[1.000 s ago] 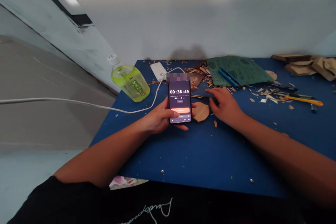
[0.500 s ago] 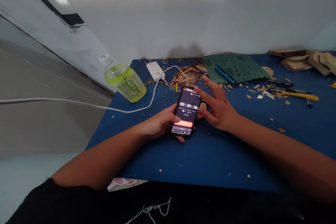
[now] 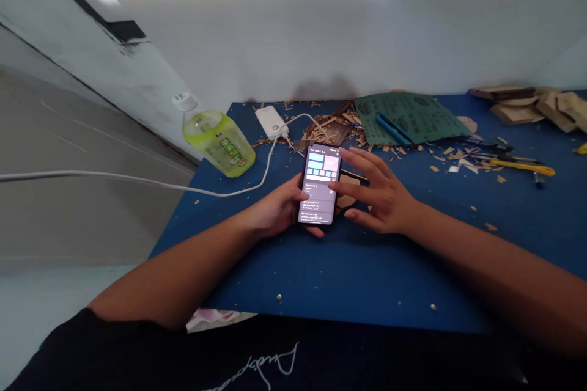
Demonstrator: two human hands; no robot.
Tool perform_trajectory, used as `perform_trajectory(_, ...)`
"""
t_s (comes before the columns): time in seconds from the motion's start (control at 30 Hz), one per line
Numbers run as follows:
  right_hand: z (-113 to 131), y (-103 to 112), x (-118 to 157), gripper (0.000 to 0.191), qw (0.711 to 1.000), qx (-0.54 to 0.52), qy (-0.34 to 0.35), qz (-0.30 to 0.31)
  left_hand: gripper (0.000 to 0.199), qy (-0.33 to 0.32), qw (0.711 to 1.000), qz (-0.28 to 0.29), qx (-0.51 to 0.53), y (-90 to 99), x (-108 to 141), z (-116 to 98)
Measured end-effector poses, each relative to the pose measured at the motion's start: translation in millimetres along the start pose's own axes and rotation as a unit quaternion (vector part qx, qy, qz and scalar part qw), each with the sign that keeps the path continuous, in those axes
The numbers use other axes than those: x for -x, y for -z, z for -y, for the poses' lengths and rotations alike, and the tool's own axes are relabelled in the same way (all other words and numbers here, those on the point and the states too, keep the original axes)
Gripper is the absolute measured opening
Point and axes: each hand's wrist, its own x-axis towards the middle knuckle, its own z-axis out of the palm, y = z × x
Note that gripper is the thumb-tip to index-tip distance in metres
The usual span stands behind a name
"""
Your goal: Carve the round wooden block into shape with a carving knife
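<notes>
A smartphone point(image 3: 320, 195) with a lit screen of coloured tiles and lines of text is held upright above the blue table point(image 3: 348, 281). My left hand point(image 3: 282, 208) grips it from the left, thumb over the screen's edge and fingers behind. My right hand point(image 3: 383, 192) is at the phone's right side, fingers spread, one fingertip at the screen; I cannot tell whether it touches. Partly hidden behind the right fingers lies a light wooden piece point(image 3: 349, 190). A white cable point(image 3: 220, 194) runs to a white power bank point(image 3: 271, 122) beyond the phone.
A bottle of yellow-green liquid point(image 3: 220, 143) stands at the table's left edge. Wood shavings point(image 3: 316, 131), green sandpaper point(image 3: 413, 116) with a blue cutter point(image 3: 394, 129), a yellow-handled tool point(image 3: 525, 166) and wooden blocks point(image 3: 518, 111) lie along the wall.
The phone's screen has switched from a timer to a panel of tiles and text. The phone has shifted slightly up and left, and my right index finger has moved down over the screen.
</notes>
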Motion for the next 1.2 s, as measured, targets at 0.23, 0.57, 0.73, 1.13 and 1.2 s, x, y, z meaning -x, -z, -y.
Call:
perform_trajectory(0.23, -1.3, -0.2, 1.1, 0.065, 0.998, 0.012, 0.055, 0.002, 0.067, -0.002, 1.000, -0.006, -0.008, 0.5, 0.4, -0.4)
perform_trajectory(0.57, 0.6, -6.0, 0.8, 0.063, 0.995, -0.016, -0.017, -0.095, 0.080, -0.019, 1.000, -0.016, -0.009, 0.9, -0.7, -2.8)
perform_trajectory(0.73, 15.9, -9.5, -7.1, 0.051, 0.970, -0.150, -0.114, -0.150, 0.077, -0.021, 1.000, -0.021, -0.005, -3.0, -0.7, -3.6)
perform_trajectory(1.13, 31.0, -26.9, -9.4, 0.083, 0.860, -0.454, -0.220, -0.081, 0.074, -0.018, 1.000, -0.014, 0.017, -8.6, -0.4, -0.2)
perform_trajectory(1.2, 31.9, -29.9, -9.1, 0.093, 0.838, -0.497, -0.215, -0.061, 0.075, -0.016, 1.000, -0.009, 0.020, -10.7, -0.1, 0.3)
